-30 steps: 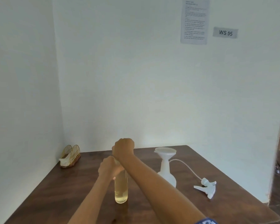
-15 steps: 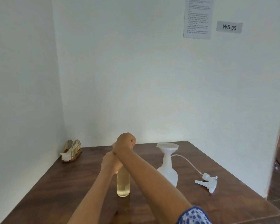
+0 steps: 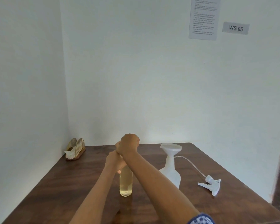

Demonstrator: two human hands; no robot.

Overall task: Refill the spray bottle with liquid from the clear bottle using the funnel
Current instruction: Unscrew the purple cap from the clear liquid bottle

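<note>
Clear bottle [image 3: 126,183] upright on tabletop [image 3: 55,183], long axis vertical | left hand [image 3: 114,160] grips its upper body; right hand [image 3: 129,143] directly above, fist curled over the hidden cap, likely unscrewing | spray bottle [image 3: 171,172] with funnel [image 3: 170,148] seated stands to the right, apart; right hand nearer.

Both fists stacked: L hand [image 3: 114,161], R hand [image 3: 130,143]

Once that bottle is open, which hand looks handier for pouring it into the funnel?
Probably the left hand: it already grips the clear bottle. The right hand is curled at its top, and the funnel stands to the right.
</note>
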